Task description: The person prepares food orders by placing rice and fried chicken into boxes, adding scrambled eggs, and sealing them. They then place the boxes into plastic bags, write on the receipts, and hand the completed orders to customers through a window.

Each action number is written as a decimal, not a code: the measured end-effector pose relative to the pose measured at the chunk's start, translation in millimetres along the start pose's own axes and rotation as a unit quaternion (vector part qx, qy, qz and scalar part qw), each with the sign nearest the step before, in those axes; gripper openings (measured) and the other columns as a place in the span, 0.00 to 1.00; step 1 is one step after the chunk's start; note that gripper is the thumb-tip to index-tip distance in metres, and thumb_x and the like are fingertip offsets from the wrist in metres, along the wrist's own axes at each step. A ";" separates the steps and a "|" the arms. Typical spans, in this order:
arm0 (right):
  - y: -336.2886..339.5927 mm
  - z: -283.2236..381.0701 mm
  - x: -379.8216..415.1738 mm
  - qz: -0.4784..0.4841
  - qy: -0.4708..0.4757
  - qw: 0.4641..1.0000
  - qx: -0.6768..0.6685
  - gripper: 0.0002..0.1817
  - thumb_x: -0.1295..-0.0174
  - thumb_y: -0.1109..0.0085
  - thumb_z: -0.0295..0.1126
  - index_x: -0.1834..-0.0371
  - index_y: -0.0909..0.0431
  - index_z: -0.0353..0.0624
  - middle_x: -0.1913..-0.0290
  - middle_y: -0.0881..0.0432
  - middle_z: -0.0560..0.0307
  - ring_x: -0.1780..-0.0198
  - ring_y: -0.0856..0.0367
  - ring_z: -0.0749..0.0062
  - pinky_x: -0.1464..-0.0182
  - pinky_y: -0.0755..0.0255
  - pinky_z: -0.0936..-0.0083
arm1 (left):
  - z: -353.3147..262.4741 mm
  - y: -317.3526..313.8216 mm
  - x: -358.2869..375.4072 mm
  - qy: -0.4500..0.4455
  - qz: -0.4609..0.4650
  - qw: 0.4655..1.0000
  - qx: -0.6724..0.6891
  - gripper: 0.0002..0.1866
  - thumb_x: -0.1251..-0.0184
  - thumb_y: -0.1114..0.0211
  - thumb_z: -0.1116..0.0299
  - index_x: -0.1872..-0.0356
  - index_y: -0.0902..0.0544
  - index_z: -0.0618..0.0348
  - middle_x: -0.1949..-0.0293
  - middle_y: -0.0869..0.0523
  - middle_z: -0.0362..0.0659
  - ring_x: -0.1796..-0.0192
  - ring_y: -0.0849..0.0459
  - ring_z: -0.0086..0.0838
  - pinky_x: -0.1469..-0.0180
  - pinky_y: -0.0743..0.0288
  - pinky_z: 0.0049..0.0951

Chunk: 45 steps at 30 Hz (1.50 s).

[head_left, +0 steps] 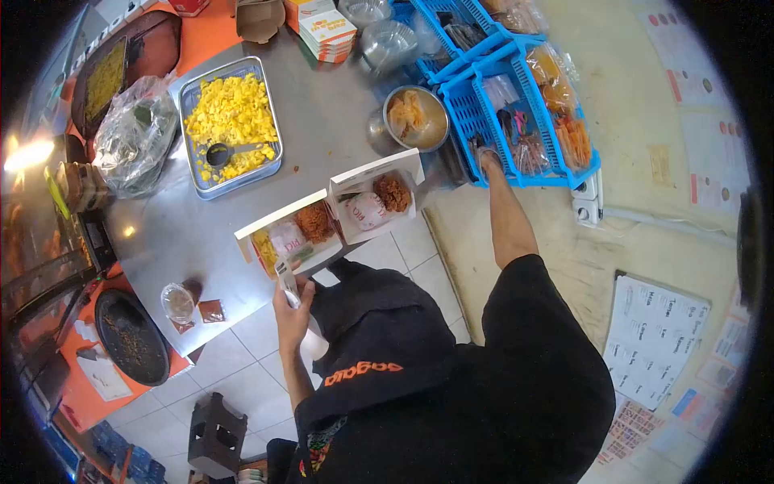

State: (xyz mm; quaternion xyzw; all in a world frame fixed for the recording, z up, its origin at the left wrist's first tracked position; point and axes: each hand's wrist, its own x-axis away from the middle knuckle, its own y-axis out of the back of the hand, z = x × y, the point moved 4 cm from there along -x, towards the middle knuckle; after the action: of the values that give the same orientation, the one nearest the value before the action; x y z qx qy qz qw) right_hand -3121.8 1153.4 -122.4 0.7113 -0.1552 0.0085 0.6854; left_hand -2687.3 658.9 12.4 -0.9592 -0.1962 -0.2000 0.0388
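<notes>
My left hand (292, 310) is closed round a pale metallic utensil, probably tongs (286, 279), at the near edge of an open box (268, 223). This box holds fried chicken (314, 223), a wrapped item (285, 239) and yellow food. A second open box (374, 168) beside it holds fried chicken (393, 194) and another wrapped item (366, 210). My right arm reaches out to the blue basket (479, 179), where my right hand (487, 155) is inside the near compartment; its fingers are too small and hidden to make out.
A metal tray (278, 161) of yellow food with a black scoop (218, 155) stands on the steel table (310, 121). Near the blue basket is a metal bowl (439, 143). A plastic bag (135, 137), a black pan (133, 339) and sauce sachets (211, 311) lie at the left.
</notes>
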 end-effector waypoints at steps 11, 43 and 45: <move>-20.8 -19.4 -11.9 -0.138 0.003 0.968 -0.211 0.34 0.27 0.64 0.54 0.40 0.25 0.32 0.39 0.24 0.32 0.38 0.27 0.38 0.35 0.37 0.55 | 8.7 -7.6 2.5 0.043 0.037 0.997 0.050 0.22 0.23 0.45 0.59 0.36 0.27 0.62 0.69 0.24 0.36 0.65 0.27 0.20 0.61 0.32 0.22; 18.6 288.7 356.7 0.240 0.552 0.798 -0.014 0.31 0.35 0.43 0.54 0.40 0.25 0.40 0.54 0.17 0.37 0.54 0.17 0.45 0.52 0.24 0.56 | 3.8 30.8 -2.7 -0.088 -0.141 0.980 -0.106 0.21 0.29 0.38 0.67 0.39 0.25 0.63 0.58 0.16 0.43 0.57 0.22 0.25 0.49 0.27 0.29; 71.0 259.2 348.9 0.253 0.514 0.787 -0.230 0.34 0.37 0.41 0.55 0.41 0.26 0.35 0.45 0.20 0.39 0.47 0.18 0.52 0.45 0.25 0.62 | 13.9 23.6 -10.1 -0.066 -0.106 0.985 -0.123 0.22 0.29 0.37 0.65 0.38 0.26 0.63 0.57 0.17 0.45 0.57 0.22 0.25 0.49 0.27 0.29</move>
State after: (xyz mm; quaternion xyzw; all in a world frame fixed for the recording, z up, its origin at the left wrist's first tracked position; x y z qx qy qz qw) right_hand -2858.3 826.0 9.5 0.3587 0.0484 0.5095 0.7806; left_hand -2681.5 635.7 -4.3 -0.9415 -0.2729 -0.1621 -0.1133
